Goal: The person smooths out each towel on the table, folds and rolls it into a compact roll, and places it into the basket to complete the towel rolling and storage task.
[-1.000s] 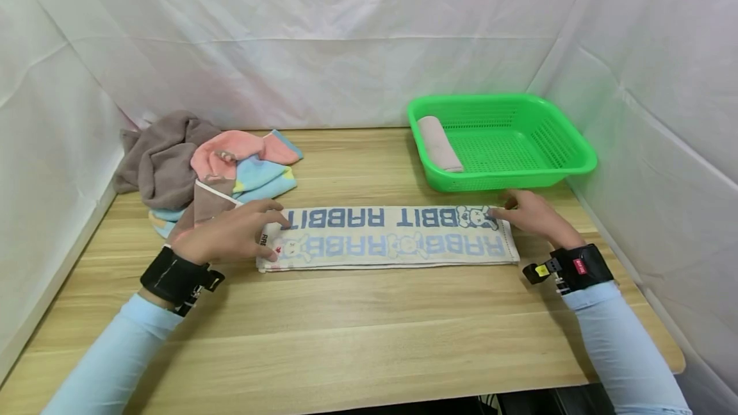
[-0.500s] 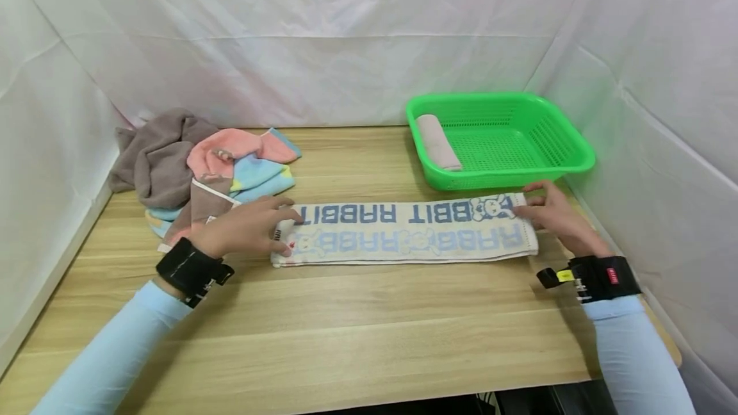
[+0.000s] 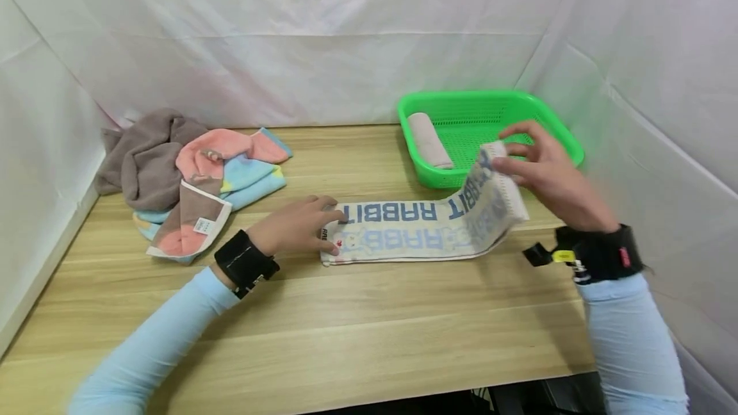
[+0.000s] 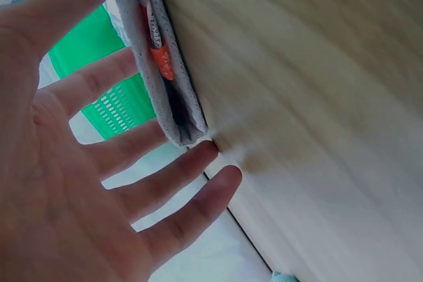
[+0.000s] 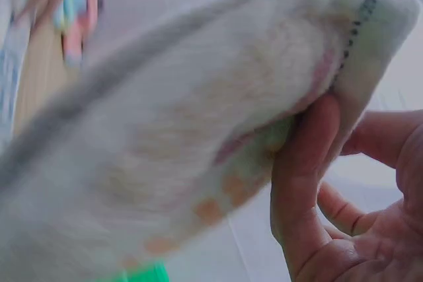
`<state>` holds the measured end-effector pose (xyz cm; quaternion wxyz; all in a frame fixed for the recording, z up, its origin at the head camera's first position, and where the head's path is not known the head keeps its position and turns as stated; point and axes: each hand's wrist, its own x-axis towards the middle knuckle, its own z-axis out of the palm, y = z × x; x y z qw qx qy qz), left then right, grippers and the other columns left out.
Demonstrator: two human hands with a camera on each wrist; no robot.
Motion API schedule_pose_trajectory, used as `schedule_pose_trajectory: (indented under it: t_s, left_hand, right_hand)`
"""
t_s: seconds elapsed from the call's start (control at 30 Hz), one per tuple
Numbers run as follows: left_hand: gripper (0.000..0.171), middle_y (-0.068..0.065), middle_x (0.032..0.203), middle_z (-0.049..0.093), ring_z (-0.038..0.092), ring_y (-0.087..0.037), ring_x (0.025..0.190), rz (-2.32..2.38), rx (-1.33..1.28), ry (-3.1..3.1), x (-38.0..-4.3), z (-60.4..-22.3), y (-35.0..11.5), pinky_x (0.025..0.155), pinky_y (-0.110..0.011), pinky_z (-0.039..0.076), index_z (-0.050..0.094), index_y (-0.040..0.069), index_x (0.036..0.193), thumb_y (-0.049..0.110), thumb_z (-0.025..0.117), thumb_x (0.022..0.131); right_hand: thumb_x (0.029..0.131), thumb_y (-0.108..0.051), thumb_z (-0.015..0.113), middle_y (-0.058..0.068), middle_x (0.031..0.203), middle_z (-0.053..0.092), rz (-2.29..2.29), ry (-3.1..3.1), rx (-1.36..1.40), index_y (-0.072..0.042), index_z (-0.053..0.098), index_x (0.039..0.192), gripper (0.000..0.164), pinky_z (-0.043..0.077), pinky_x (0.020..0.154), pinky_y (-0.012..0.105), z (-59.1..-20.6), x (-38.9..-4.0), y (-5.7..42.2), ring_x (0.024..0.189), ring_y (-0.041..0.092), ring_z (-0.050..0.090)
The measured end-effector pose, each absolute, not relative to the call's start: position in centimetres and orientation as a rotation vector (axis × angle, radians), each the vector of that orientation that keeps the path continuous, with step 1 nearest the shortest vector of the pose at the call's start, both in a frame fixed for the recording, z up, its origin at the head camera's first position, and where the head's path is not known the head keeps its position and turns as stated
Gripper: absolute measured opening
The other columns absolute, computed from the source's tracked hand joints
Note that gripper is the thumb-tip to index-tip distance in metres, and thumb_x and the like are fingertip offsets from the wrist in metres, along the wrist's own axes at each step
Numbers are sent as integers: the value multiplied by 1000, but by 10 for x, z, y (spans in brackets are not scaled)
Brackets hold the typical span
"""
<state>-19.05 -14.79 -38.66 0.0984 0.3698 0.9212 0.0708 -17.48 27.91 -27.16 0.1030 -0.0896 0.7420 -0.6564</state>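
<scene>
A long folded white towel [image 3: 398, 232] with blue "RABBIT" lettering lies across the table, its right end raised and curving up. My right hand [image 3: 556, 178] pinches that raised end between thumb and fingers, in front of the green basket. The right wrist view has the lifted towel [image 5: 192, 110] close up and blurred, with the right hand [image 5: 350, 209] gripping its stitched end. At the other end my left hand [image 3: 300, 226] rests on the towel. Its fingers [image 4: 178, 222] look straight and spread in the left wrist view, touching the layered towel edge [image 4: 158, 64].
The green basket [image 3: 421, 171] stands at the back right with a rolled pale towel [image 3: 429, 139] inside. At the back left is a heap of towels: a grey-brown one [image 3: 152, 159] and a pink and blue one [image 3: 254, 175]. White cloth walls [image 3: 323, 75] enclose the wooden table [image 3: 369, 325].
My right hand has taken the towel's right end and raised it off the table, folding it up and leftward. The left hand and the flat part have shifted right in view.
</scene>
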Motion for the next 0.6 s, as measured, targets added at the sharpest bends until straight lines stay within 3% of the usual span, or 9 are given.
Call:
schedule_pose_trajectory:
  t_s: [0.2, 0.33, 0.47, 0.6]
  left_hand:
    - [66, -16, 155, 49, 49, -39, 140, 208, 1069, 2742, -188, -388, -146, 115, -56, 42, 61, 24, 143, 57, 75, 88]
    - [65, -15, 155, 49, 49, -39, 140, 220, 1072, 2750, -189, -389, -145, 114, -56, 42, 61, 25, 142, 58, 75, 88]
    - [65, -14, 154, 50, 50, -39, 139, 230, 1089, 2755, -190, -391, -147, 113, -57, 43, 62, 23, 141, 59, 74, 88]
    - [55, -15, 155, 51, 50, -38, 141, 280, 1104, 2724, -193, -390, -153, 115, -56, 42, 62, 20, 141, 52, 68, 96]
  right_hand:
    - [97, -11, 70, 8, 103, 65, -1757, 2266, -436, -15, 45, 134, 45, 57, 70, 30, -284, -190, 184, 87, 18, 67]
    - [96, -8, 71, 11, 99, 61, -1693, 2237, -499, -9, 44, 137, 49, 59, 66, 35, -308, -199, 132, 77, 19, 66]
    - [96, -6, 70, 12, 94, 58, -1635, 2198, -527, -6, 43, 135, 47, 62, 70, 45, -337, -205, 96, 69, 20, 65]
    - [97, -2, 67, 12, 94, 58, -1623, 2130, -506, -5, 43, 134, 45, 63, 73, 51, -363, -209, 74, 67, 22, 67]
